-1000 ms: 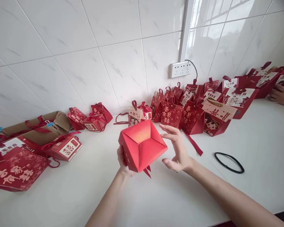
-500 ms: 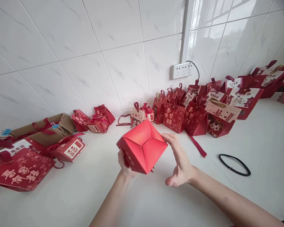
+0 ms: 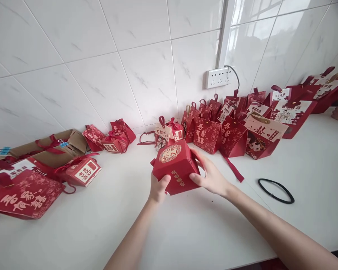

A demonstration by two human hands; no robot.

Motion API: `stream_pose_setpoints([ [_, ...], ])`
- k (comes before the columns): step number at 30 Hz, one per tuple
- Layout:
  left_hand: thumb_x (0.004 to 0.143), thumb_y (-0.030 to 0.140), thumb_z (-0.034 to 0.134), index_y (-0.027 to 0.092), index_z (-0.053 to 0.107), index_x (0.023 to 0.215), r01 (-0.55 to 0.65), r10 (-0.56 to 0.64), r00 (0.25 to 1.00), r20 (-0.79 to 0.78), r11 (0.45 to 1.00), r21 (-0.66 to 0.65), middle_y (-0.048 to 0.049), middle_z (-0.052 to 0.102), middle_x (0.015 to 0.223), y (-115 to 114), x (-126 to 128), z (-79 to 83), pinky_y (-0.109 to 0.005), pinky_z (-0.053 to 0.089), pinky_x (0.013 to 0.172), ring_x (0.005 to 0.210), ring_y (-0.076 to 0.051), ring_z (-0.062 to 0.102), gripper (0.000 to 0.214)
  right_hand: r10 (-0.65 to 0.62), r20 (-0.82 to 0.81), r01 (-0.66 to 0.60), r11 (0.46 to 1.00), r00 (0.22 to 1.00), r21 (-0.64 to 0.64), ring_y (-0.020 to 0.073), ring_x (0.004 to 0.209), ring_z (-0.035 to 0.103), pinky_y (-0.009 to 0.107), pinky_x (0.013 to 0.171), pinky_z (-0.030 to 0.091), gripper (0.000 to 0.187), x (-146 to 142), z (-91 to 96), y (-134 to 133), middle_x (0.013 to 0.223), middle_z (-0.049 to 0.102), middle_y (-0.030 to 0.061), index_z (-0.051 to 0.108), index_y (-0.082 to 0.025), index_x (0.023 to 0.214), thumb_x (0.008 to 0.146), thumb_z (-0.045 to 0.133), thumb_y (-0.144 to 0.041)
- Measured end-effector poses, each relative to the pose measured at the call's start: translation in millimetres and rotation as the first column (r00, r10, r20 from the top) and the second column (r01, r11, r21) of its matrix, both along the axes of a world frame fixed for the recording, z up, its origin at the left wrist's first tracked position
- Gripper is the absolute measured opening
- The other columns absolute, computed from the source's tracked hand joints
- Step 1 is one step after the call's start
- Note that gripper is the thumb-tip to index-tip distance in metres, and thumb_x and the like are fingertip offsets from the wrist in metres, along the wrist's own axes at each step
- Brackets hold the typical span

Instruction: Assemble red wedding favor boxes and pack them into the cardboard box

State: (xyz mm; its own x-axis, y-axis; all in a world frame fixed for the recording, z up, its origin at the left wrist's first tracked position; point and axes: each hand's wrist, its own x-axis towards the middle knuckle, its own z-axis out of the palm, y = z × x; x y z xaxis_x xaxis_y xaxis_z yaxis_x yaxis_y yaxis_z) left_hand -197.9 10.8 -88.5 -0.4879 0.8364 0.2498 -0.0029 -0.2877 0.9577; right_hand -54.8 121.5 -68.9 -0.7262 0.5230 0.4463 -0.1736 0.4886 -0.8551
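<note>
Clamped from both sides, w/ L grip point(image 3: 158, 188) and R grip point(image 3: 210, 175) on deep-red box point(image 3: 183, 165), thumbs point(image 3: 165, 179) on near face. Looks cube-like, w/ pale-gold roundel point(image 3: 170, 153) of chars. on top and smaller gold chars. on near face; tilted, w/ red tab point(image 3: 153, 162) poking out at L. Held over white table point(image 3: 183, 232); can't tell if touching. Backed by red gift boxes point(image 3: 206, 138) nr. tiled wall point(image 3: 146, 78).

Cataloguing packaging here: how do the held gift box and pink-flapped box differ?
The held gift box bears a round gold medallion; the pink-flapped box, a cartoon figure. The left hand and right hand grip the held box; the pink-flapped box stands unheld. Both have red sides.
</note>
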Motion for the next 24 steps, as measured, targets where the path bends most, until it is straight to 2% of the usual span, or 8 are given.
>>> stream_pose_setpoints([
  [4, 0.064, 0.049, 0.075, 0.022, 0.042, 0.126, -0.225, 0.228, 0.953, -0.199, 0.974, 0.039, -0.0096, 0.059, 0.116, 6.1, 9.3, 6.5, -0.037, 0.052, 0.087, 0.106, -0.026, 0.060, 0.076, -0.006, 0.069, 0.016, 0.989, 0.998, -0.145, 0.0293, 0.129, 0.041, 0.049, 0.103, 0.042, 0.067, -5.2, -7.6, 5.7, 0.140, 0.041, 0.0129, 0.037, -0.021, 0.135, 0.083, 0.051, -0.060],
  [7, 0.060, 0.051, 0.077, 0.023, 0.033, 0.136, -0.268, 0.284, 0.908, -0.309, 0.959, 0.096, -0.0115, 0.050, 0.127, 6.8, 11.5, 5.4, -0.035, 0.050, 0.091, 0.115, -0.027, 0.053, 0.092, -0.012, -0.023, 0.007, 0.978, 1.000, -0.208, 0.0246, 0.129, 0.042, 0.045, 0.103, 0.043, 0.065, -11.5, -13.5, 1.9, 0.142, 0.040, 0.0121, 0.029, -0.023, 0.135, 0.084, 0.051, -0.058],
  [10, 0.076, 0.064, 0.054, 0.024, 0.039, 0.136, -0.293, 0.312, 0.880, -0.359, 0.950, 0.108, -0.0098, 0.051, 0.120, 3.2, 9.9, 0.7, -0.036, 0.050, 0.088, 0.110, -0.025, 0.055, 0.073, -0.131, -0.068, 0.100, 0.934, 0.989, -0.342, 0.0226, 0.121, 0.049, 0.040, 0.095, 0.048, 0.055, -12.9, -11.0, 0.6, 0.136, 0.045, 0.0124, 0.034, -0.023, 0.124, 0.086, 0.044, -0.062],
  [13, 0.087, 0.054, 0.042, 0.027, 0.050, 0.129, -0.340, 0.347, 0.833, -0.430, 0.935, 0.096, -0.0071, 0.052, 0.112, 1.7, 9.3, -2.6, -0.036, 0.047, 0.090, 0.104, -0.021, 0.055, 0.051, -0.209, 0.086, 0.225, 0.857, 0.974, -0.463, 0.0223, 0.106, 0.057, 0.035, 0.084, 0.051, 0.047, -8.3, -4.1, 6.6, 0.122, 0.055, 0.0104, 0.046, -0.022, 0.110, 0.087, 0.037, -0.062],
  [17, 0.087, 0.045, 0.049, 0.028, 0.051, 0.130, -0.337, 0.289, 0.841, -0.458, 0.941, -0.026, -0.0073, 0.050, 0.113, 5.7, 11.8, -1.0, -0.035, 0.047, 0.091, 0.106, -0.020, 0.053, 0.046, -0.094, 0.198, 0.165, 0.911, 0.976, -0.377, 0.0245, 0.091, 0.060, 0.037, 0.080, 0.050, 0.051, -3.6, -2.9, 17.0, 0.097, 0.066, 0.0088, 0.061, -0.018, 0.088, 0.085, 0.037, -0.062],
  [19, 0.088, 0.042, 0.047, 0.029, 0.047, 0.133, -0.342, 0.265, 0.875, -0.405, 0.930, -0.132, -0.0082, 0.049, 0.120, 7.7, 12.2, 1.1, -0.034, 0.048, 0.090, 0.113, -0.021, 0.051, 0.047, -0.024, 0.229, 0.125, 0.891, 0.973, -0.437, 0.0254, 0.091, 0.061, 0.039, 0.081, 0.050, 0.061, -4.3, -5.4, 18.7, 0.094, 0.068, 0.0087, 0.065, -0.018, 0.091, 0.086, 0.028, -0.067],
  [21, 0.089, 0.041, 0.045, 0.031, 0.043, 0.135, -0.329, 0.243, 0.903, -0.353, 0.922, -0.206, -0.0084, 0.046, 0.126, 8.8, 11.5, 2.1, -0.033, 0.049, 0.088, 0.119, -0.021, 0.048, 0.047, 0.007, 0.233, 0.109, 0.872, 0.972, -0.478, 0.0261, 0.101, 0.060, 0.040, 0.087, 0.049, 0.067, -5.6, -7.9, 17.7, 0.106, 0.067, 0.0083, 0.063, -0.021, 0.106, 0.088, 0.021, -0.069],
  [24, 0.088, 0.041, 0.047, 0.033, 0.038, 0.137, -0.279, 0.190, 0.909, -0.371, 0.938, -0.204, -0.0085, 0.044, 0.128, 9.8, 9.3, -1.2, -0.034, 0.048, 0.090, 0.122, -0.022, 0.045, 0.051, -0.033, 0.240, 0.122, 0.923, 0.970, -0.366, 0.0265, 0.118, 0.052, 0.044, 0.101, 0.041, 0.062, -6.3, -9.9, 14.3, 0.127, 0.058, 0.0078, 0.048, -0.024, 0.128, 0.087, 0.033, -0.069],
])
